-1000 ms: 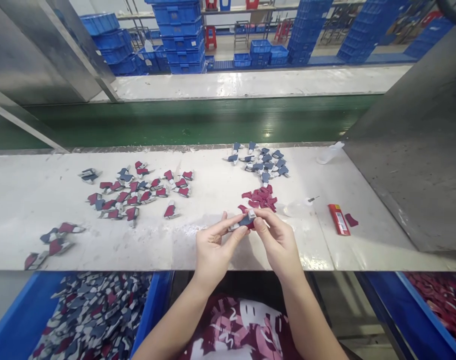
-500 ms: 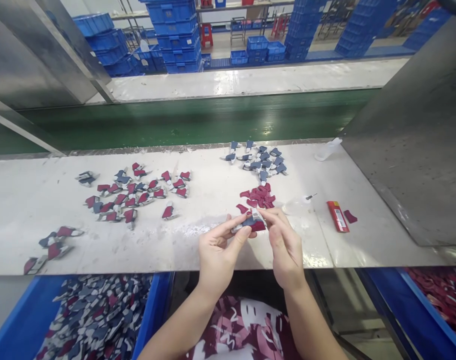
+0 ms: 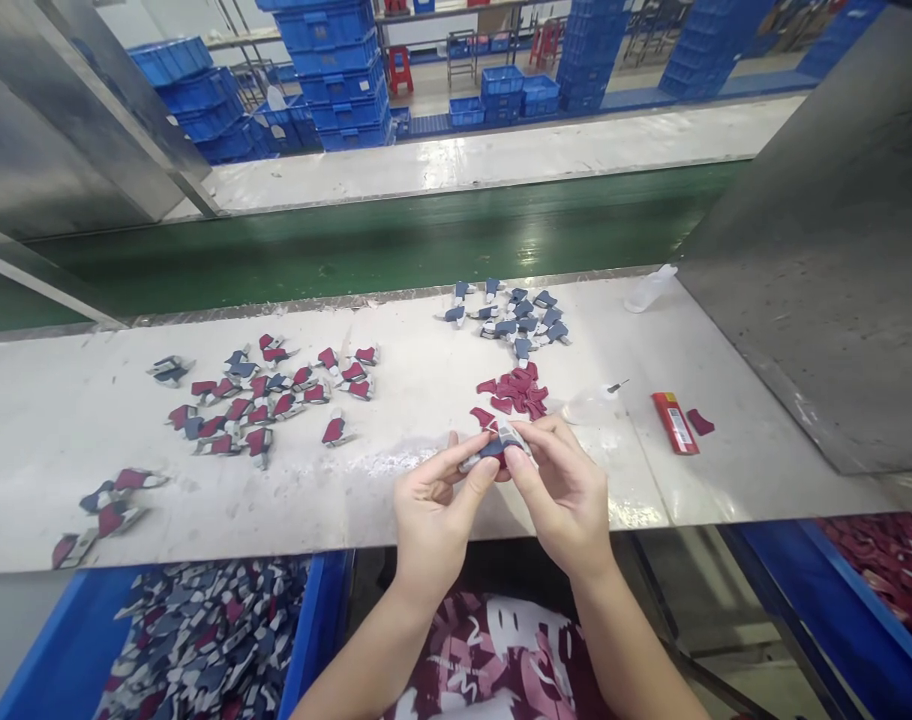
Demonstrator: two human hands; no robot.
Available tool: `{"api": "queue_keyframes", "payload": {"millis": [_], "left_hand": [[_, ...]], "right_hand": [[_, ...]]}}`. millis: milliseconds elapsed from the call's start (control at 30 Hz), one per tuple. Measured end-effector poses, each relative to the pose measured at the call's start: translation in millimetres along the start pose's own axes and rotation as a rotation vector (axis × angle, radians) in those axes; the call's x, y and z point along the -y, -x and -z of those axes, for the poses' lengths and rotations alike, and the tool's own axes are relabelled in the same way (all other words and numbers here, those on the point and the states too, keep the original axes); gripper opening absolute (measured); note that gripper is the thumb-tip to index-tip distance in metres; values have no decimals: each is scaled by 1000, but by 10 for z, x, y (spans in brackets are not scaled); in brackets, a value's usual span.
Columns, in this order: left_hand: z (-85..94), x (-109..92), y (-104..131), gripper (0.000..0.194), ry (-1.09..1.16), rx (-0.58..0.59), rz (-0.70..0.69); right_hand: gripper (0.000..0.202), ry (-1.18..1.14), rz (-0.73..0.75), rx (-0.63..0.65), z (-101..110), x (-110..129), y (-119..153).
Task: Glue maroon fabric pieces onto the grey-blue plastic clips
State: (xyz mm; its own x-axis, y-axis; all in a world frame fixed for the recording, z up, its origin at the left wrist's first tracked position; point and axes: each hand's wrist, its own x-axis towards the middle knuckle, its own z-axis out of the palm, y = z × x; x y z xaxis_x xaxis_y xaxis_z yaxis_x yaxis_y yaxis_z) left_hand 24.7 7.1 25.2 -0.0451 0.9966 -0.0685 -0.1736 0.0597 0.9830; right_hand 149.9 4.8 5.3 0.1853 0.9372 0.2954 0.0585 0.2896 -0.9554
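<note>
Between both hands, above the table's front edge, is a small grey, blue and red part (image 3: pixel 507 440). My left hand (image 3: pixel 435 510) pinches its left side between thumb and fingers. My right hand (image 3: pixel 568 500) grips the right side, its thumb pressed on the part. Just beyond the fingers lies a pile of loose dark red pieces (image 3: pixel 520 390). Further back is a group of blue and grey parts (image 3: pixel 526 326). Many red and grey parts (image 3: pixel 257 412) are spread over the table's left half.
A clear bottle with a thin tip (image 3: pixel 592 403), a red and yellow box (image 3: pixel 675 424) and one red piece (image 3: pixel 700 422) lie at right. Blue bins (image 3: pixel 317 610) of parts stand below the table. A metal panel (image 3: pixel 816 260) rises at right; a green belt (image 3: pixel 396 245) runs behind.
My right thumb has moved left and now presses on the part, covering more of its red area. The whole view has tilted slightly.
</note>
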Motion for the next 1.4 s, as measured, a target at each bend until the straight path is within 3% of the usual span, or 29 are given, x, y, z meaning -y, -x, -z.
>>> {"api": "queue_keyframes", "payload": {"millis": [267, 433, 567, 667, 800, 933, 1000, 1133, 1267, 1400], "left_hand": [[6, 80, 20, 26, -60, -72, -19], [3, 106, -1, 31, -135, -92, -52], [31, 178, -27, 23, -360, -89, -185], [65, 210, -41, 19, -518, -71, -284], [110, 228, -59, 19, -634, -54, -397], [165, 272, -114, 24, -633, 34, -566], [185, 286, -142, 23, -614, 75, -574], [190, 252, -147, 16, -506, 14, -387], [191, 173, -102, 20, -365, 25, -221], [205, 113, -74, 28, -332, 79, -179]], "right_hand": [[23, -111, -51, -6, -72, -37, 0], [28, 96, 67, 67, -19, -60, -58], [23, 201, 114, 52, -19, -70, -80], [21, 134, 52, 5, -53, -110, -51], [22, -48, -141, -8, -74, -164, -51], [26, -188, -338, 15, -43, -169, -107], [27, -206, -360, 52, -28, -169, -115], [39, -85, -201, 77, -6, -177, -83], [51, 232, 210, 51, 63, -153, -102], [27, 385, 459, 123, 136, -98, -188]]}}
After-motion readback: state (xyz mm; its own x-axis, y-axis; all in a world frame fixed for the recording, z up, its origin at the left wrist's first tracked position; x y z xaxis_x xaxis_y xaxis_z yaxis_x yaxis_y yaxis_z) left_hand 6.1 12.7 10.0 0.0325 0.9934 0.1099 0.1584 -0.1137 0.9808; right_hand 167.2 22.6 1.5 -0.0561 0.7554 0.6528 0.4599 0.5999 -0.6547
